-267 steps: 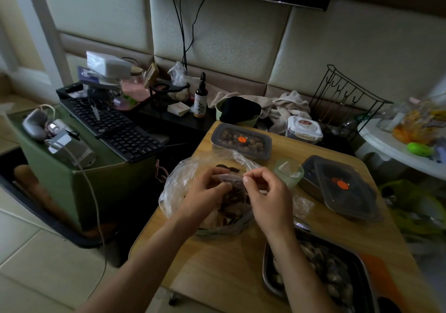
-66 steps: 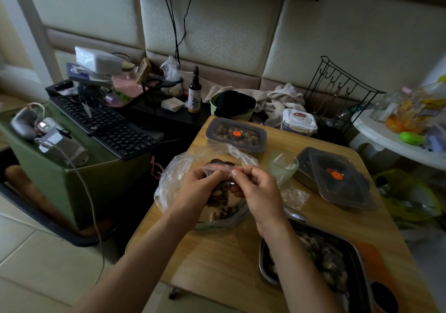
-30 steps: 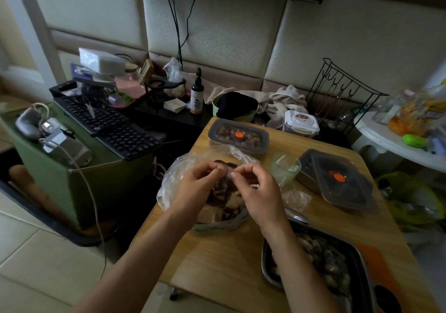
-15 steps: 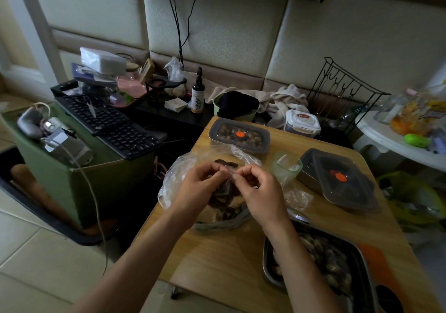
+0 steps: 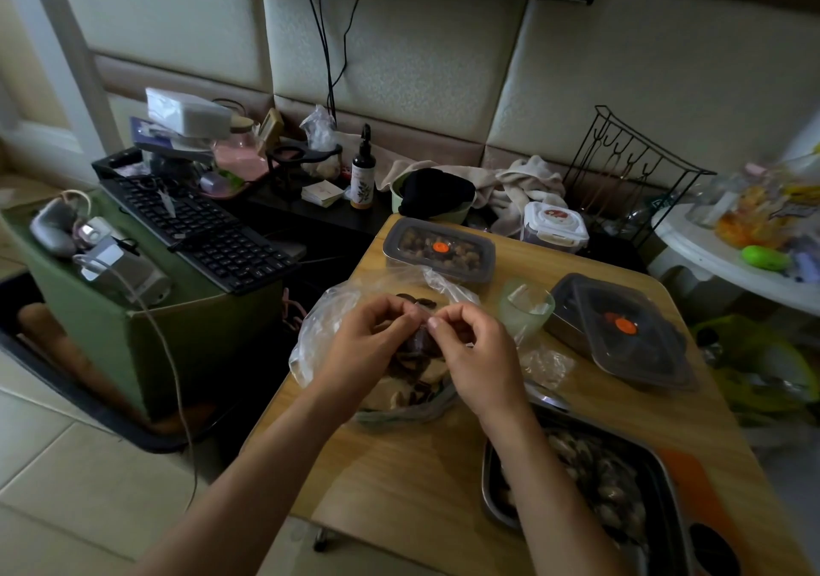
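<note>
Over a bowl lined with a clear plastic bag [image 5: 324, 327], my left hand [image 5: 368, 349] and my right hand [image 5: 477, 353] meet fingertip to fingertip. Together they pinch a small dark brown piece [image 5: 420, 339], perhaps a nut or its shell. Brown shell bits and pale pieces [image 5: 421, 375] fill the bag under my hands. A metal tray [image 5: 656, 486] of similar brown pieces sits at the near right, partly hidden by my right forearm.
On the wooden table [image 5: 399, 478] stand a lidded grey container [image 5: 439, 249], a black-lidded tray [image 5: 621, 327] and a pale green cup [image 5: 526, 309]. A keyboard [image 5: 199, 229] lies on a green box to the left. A wire rack [image 5: 634, 167] and white side table [image 5: 719, 256] stand right.
Both hands have stayed over the bag and keep working the small piece between their fingertips. The view has shifted only slightly.
</note>
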Tool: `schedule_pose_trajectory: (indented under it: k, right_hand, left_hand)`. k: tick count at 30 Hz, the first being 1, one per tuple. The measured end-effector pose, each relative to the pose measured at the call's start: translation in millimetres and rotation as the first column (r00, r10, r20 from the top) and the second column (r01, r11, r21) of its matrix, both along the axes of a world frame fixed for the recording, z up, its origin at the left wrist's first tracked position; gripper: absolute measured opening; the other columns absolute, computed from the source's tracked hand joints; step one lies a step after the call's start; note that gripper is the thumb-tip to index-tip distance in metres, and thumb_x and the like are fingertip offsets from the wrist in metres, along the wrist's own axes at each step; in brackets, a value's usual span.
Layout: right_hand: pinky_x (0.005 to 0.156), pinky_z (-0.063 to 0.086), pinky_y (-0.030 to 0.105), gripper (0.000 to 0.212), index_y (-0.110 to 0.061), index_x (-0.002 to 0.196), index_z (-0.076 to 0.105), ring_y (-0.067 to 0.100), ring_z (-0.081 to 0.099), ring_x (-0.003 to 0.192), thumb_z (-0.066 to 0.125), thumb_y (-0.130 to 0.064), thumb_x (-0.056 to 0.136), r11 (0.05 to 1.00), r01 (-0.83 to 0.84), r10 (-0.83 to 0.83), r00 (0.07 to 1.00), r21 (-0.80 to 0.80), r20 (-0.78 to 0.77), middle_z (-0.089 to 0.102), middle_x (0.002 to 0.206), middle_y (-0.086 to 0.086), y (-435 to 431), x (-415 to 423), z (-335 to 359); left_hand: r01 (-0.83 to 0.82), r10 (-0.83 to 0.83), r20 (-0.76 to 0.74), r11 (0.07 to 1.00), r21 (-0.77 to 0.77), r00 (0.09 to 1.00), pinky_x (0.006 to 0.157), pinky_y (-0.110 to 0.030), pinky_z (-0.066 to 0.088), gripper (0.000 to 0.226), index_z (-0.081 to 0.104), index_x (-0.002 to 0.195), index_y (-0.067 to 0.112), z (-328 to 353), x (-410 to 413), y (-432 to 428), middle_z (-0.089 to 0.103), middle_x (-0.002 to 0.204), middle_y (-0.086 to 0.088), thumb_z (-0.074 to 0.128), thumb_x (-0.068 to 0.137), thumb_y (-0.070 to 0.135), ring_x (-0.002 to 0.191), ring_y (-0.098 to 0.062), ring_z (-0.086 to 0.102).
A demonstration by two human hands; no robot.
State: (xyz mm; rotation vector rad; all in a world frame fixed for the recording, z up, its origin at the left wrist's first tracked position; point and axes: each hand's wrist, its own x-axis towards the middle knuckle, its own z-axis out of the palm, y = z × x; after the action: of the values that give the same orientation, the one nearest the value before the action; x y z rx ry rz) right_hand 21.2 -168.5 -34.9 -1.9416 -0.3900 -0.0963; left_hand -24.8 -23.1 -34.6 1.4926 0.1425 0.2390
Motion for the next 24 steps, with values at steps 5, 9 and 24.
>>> schedule_pose_trajectory:
  k: [5, 9, 24]
  right_hand:
    - [0.069, 0.053, 0.014, 0.006, -0.023, 0.092, 0.072, 0.004, 0.068, 0.085, 0.070, -0.026, 0.097, 0.999, -0.037, 0.037, 0.999, 0.014, -0.018, 0.072, 0.088, -0.010, -1.5, 0.0, 1.7]
    - [0.067, 0.051, 0.012, 0.007, -0.023, 0.091, 0.073, 0.001, 0.068, 0.083, 0.070, -0.024, 0.098, 0.999, -0.029, 0.029, 1.000, -0.015, -0.003, 0.072, 0.085, -0.011, -1.0, -0.1, 1.6]
    - [0.065, 0.049, 0.011, 0.010, -0.021, 0.094, 0.074, 0.000, 0.067, 0.084, 0.068, -0.026, 0.100, 1.000, -0.007, 0.007, 1.000, -0.019, 0.014, 0.072, 0.087, -0.010, -1.2, -0.3, 1.9]
  left_hand:
    - [-0.027, 0.028, -0.008, 0.998, 0.050, 1.000, 0.067, -0.021, 0.058, 0.015, 0.071, 0.098, 0.008, -0.7, 1.0, 1.2, 0.074, 0.087, -0.007, 0.066, 0.098, 0.022, 0.077, -0.010, 0.071]
    - [-0.035, 0.038, -0.032, 0.997, 0.067, 0.999, 0.071, -0.029, 0.061, 0.015, 0.072, 0.096, 0.012, -2.6, 1.7, 2.2, 0.075, 0.089, -0.006, 0.067, 0.096, 0.026, 0.082, -0.016, 0.073]
    - [-0.049, 0.051, -0.024, 0.993, 0.104, 0.998, 0.064, -0.020, 0.057, 0.018, 0.071, 0.093, 0.014, 0.8, 0.0, 0.8, 0.076, 0.083, 0.002, 0.068, 0.095, 0.031, 0.077, -0.008, 0.073]
